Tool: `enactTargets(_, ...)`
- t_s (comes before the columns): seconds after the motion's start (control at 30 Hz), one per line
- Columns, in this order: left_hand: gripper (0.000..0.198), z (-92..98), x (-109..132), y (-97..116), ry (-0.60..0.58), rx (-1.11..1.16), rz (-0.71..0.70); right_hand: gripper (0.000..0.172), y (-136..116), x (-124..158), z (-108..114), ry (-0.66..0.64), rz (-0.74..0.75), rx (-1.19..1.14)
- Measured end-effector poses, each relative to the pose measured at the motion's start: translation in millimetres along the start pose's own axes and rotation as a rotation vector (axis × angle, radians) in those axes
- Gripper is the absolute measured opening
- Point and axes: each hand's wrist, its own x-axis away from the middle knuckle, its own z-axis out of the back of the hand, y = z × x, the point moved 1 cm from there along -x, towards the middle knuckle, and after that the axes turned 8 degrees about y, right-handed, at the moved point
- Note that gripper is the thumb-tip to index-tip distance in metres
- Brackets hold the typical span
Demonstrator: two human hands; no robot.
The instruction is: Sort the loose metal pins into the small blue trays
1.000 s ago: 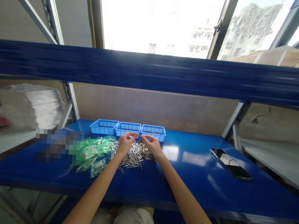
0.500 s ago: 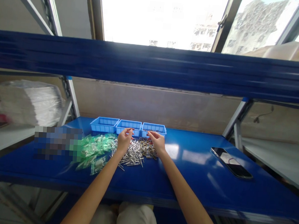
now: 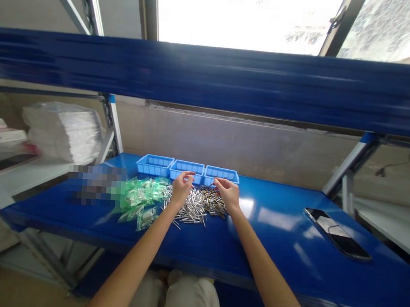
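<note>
My left hand [image 3: 182,189] hovers above the near side of the middle blue tray [image 3: 187,165], thumb and fingers drawn together; anything between them is too small to make out. Facing it, my right hand [image 3: 228,194] is pinched in front of the right blue tray [image 3: 222,170], which seems to hold a few thin pieces. What its fingertips grip cannot be made out. Beneath both hands spreads a pile of thin silver metal pins [image 3: 193,209], with darker, brass-toned pins [image 3: 213,202] on its right side. Green-tinted plastic bags [image 3: 142,195] lie against the pile's left.
Another blue tray [image 3: 155,159] stands at the left of the row. A phone [image 3: 337,233] lies on the blue table [image 3: 276,241] at right. A blue shelf beam [image 3: 209,79] crosses above. White wrapped stacks [image 3: 65,129] sit on a side shelf.
The view has shifted, so the table and trays appear farther right and slightly higher. Both hands keep nearly the same pose over the pins.
</note>
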Motion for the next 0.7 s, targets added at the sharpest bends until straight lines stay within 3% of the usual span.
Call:
enactTargets(0.2,0.026,-0.8,2,5,-0.019,-0.003,0.003,0.047,-4,-9,-4,-0.075,0.048,-0.127)
enactTargets(0.3,0.025,-1.5,2,6,-0.037,0.005,0.027,0.048,-4,-9,-5,-0.136,0.082,-0.073)
enactTargets(0.5,0.025,-1.0,-1,1,-0.043,0.048,0.041,0.02,-1,4,0,-0.094,0.33,0.51)
enactTargets(0.57,0.024,-1.0,-1,0,-0.044,0.044,0.037,0.027,0,9,2,-0.114,0.357,0.706)
enactTargets(0.7,0.024,-1.2,-2,-3,-0.058,0.025,0.037,0.061,3,14,1,-0.211,0.33,0.926)
